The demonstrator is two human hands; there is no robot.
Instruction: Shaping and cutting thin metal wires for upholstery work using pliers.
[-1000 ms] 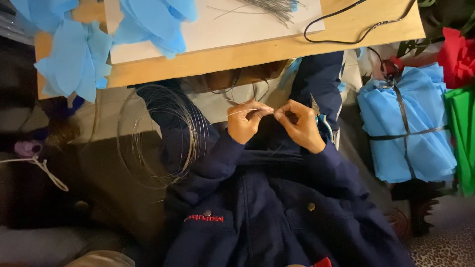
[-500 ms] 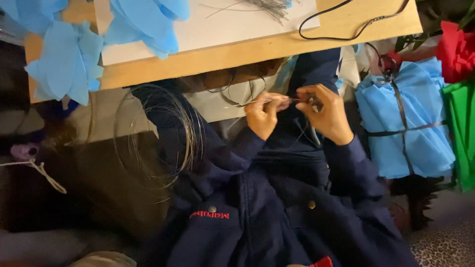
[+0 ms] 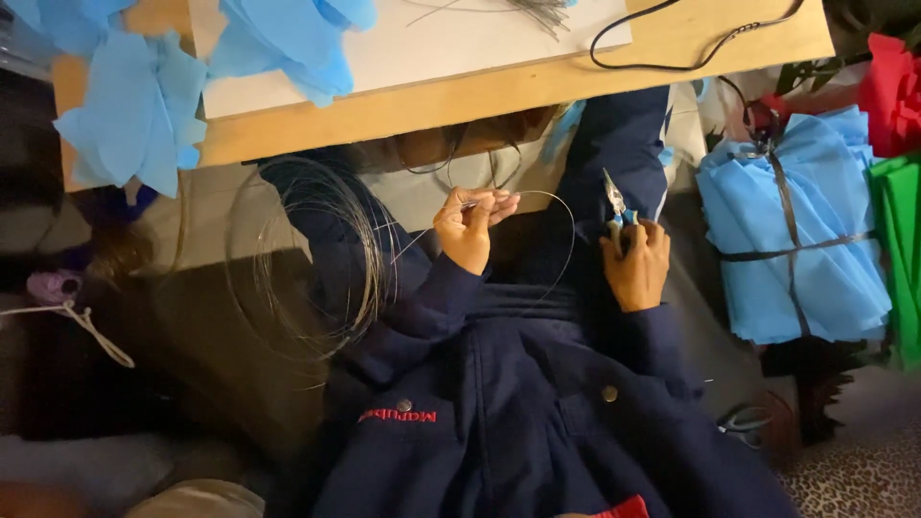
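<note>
My left hand (image 3: pixel 468 228) pinches a thin metal wire (image 3: pixel 556 213) that arcs from its fingertips over to the right. That wire runs back to a large loose coil of wire (image 3: pixel 312 259) hanging at my left side. My right hand (image 3: pixel 635 264) is closed around small pliers with blue handles (image 3: pixel 615 209), jaws pointing up. The two hands are apart, over my lap in a dark blue jacket.
A wooden table edge (image 3: pixel 499 91) lies above the hands, with a white sheet (image 3: pixel 432 43), blue tissue pieces (image 3: pixel 134 105), cut wires (image 3: pixel 537 11) and a black cable (image 3: pixel 672 58). A tied bundle of blue paper (image 3: pixel 796 240) sits right, beside red and green paper. Scissors (image 3: pixel 743 422) lie low right.
My hands have come apart: the right one drew away to the right with the pliers, while the left stayed holding the wire, which now curves between them.
</note>
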